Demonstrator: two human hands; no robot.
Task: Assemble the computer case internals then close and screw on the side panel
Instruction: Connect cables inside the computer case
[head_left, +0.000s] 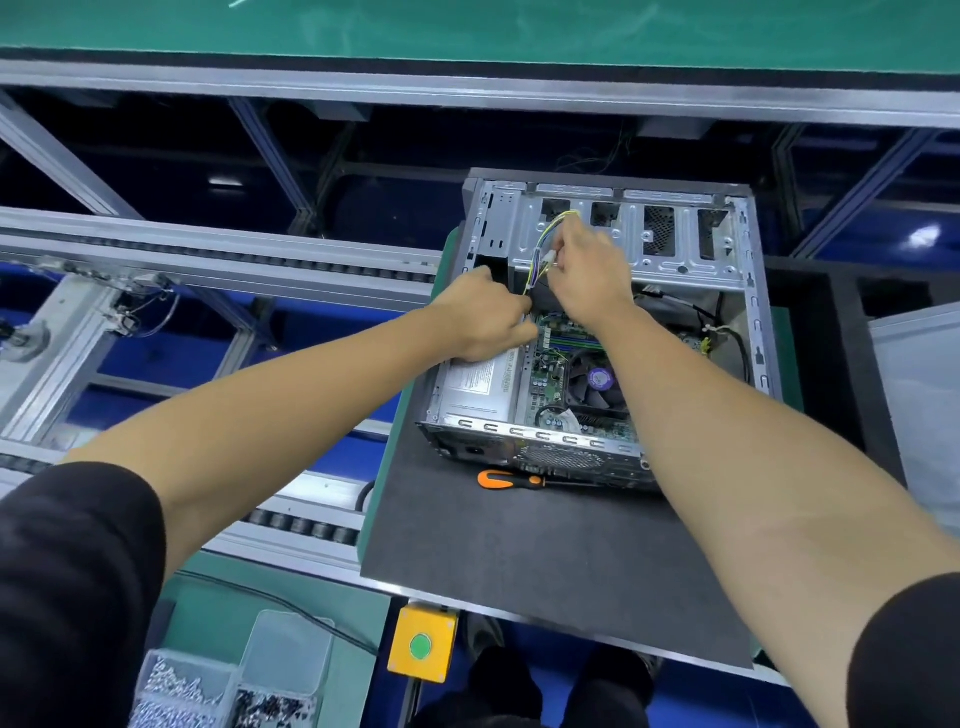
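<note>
From the head view, an open grey metal computer case lies on a dark mat on the tabletop, its green motherboard and round black cooling fan exposed. The right hand pinches a bundle of yellow and purple wires at the far drive cage. The left hand, fingers curled, grips the lower end of the same wires just left of it. An orange-handled screwdriver lies near the case. Clear plastic screw bins sit at the near left, beside a yellow box with a green button.
</note>
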